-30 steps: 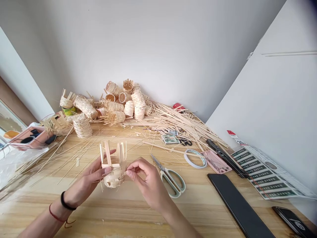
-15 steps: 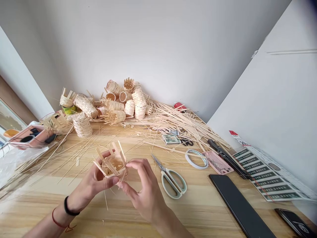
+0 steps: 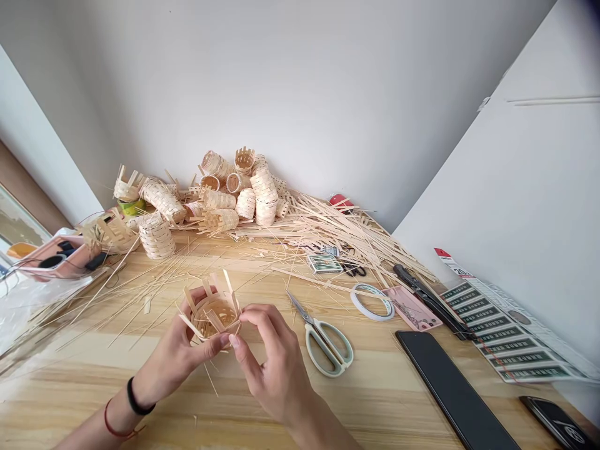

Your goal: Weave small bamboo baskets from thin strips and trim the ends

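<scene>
Pale bamboo strips form a small unfinished basket (image 3: 214,317), held between both hands over the wooden tabletop (image 3: 65,400), a little left of centre in the head view. A narrow woven band circles its body, and the inside shows as a shallow round hollow of interlaced strips. Flat, unwoven stakes (image 3: 228,289) stick out past the woven part at uneven angles, splaying around the rim. The basket lies tilted, its open end turned up toward the camera, so its long axis runs mostly toward the viewer and leans away from the person.

The left hand (image 3: 175,356) is curled around the basket's left side and underside, gripping it, with the left thumb (image 3: 210,342) pressed across the near edge. The right hand (image 3: 267,365) is closed in a pinch on the right side of the rim, its fingertips (image 3: 250,314) resting on the strips. A black wristband (image 3: 135,400) and a red string (image 3: 110,425) circle the left wrist.

Just right of the hands lie scissors with pale green handles (image 3: 325,350). Beyond them sits a roll of tape (image 3: 372,302). Farther back, finished small baskets (image 3: 244,194) are heaped beside a spread of loose bamboo strips (image 3: 337,228).
</scene>
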`<state>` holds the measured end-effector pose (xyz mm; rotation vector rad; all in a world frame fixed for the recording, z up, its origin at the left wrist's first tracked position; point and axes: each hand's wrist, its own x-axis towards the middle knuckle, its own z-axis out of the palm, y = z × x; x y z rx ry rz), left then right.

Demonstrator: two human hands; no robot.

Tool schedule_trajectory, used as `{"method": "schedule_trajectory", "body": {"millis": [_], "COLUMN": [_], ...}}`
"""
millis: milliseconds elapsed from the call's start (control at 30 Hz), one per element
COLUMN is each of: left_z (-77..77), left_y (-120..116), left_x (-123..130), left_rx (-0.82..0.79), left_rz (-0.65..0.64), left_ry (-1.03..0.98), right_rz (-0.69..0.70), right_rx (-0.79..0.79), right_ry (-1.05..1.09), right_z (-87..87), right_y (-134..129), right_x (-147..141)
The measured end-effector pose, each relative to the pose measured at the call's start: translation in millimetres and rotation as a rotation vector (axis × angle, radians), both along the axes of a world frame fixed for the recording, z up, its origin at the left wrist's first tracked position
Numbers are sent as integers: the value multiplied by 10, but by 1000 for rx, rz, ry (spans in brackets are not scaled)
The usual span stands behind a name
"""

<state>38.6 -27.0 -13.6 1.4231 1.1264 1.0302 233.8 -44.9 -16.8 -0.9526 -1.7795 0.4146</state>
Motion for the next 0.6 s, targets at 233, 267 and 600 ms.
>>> {"method": "schedule_trajectory", "body": {"millis": [233,267,600], "left_z": [67,66,102], "left_y": [-33,-35,-20], "left_x": [40,42,41], "left_rx": [-38,-47,-68], "left_rz": [25,27,23], "left_ry": [-7,-21,-15], "right_rz": [6,11,56], "right_rx": [36,38,24], "right_ry": [0,3,32], "right_z": [10,9,12], "right_y": [22,28,50], "right_x": [19,21,22]}}
